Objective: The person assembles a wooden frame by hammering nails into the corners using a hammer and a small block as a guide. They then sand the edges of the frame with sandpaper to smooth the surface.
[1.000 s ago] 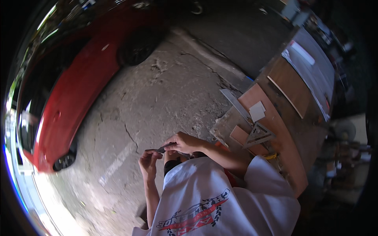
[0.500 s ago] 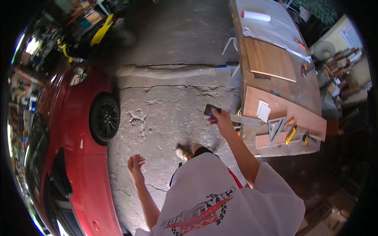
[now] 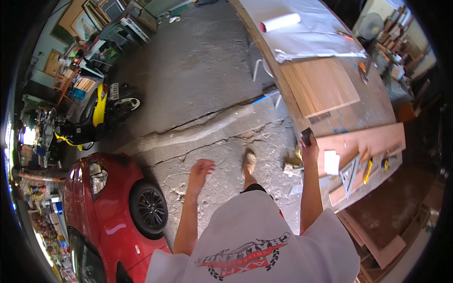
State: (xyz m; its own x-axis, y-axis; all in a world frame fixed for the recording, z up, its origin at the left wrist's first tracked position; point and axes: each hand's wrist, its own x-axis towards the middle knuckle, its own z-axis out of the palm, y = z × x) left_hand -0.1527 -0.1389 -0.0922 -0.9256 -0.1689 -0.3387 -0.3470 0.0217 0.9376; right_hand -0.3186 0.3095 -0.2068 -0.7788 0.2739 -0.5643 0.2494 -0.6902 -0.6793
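Note:
My right hand (image 3: pixel 309 150) is raised beside the long workbench (image 3: pixel 377 106) and is shut on a small dark flat object (image 3: pixel 306 136) held between thumb and fingers. My left hand (image 3: pixel 200 170) hangs free over the cracked concrete floor with fingers apart, holding nothing. On the bench near my right hand lie a reddish wooden board (image 3: pixel 363 141), a white paper slip (image 3: pixel 331 162), a metal triangular square (image 3: pixel 350 173) and yellow-handled tools (image 3: pixel 367 170). One sandalled foot (image 3: pixel 248 162) steps forward below me.
A red car (image 3: pixel 108 212) stands at my lower left, a yellow and black motorbike (image 3: pixel 101 111) beyond it. Farther along the bench are a plywood sheet (image 3: pixel 321 85), a grey cloth and a white roll (image 3: pixel 279 22). Cluttered shelves line the left wall.
The view has swung away from the car toward the bench. My hands, together a second ago, have separated; the right carries the dark object to the bench's edge, the left swings free.

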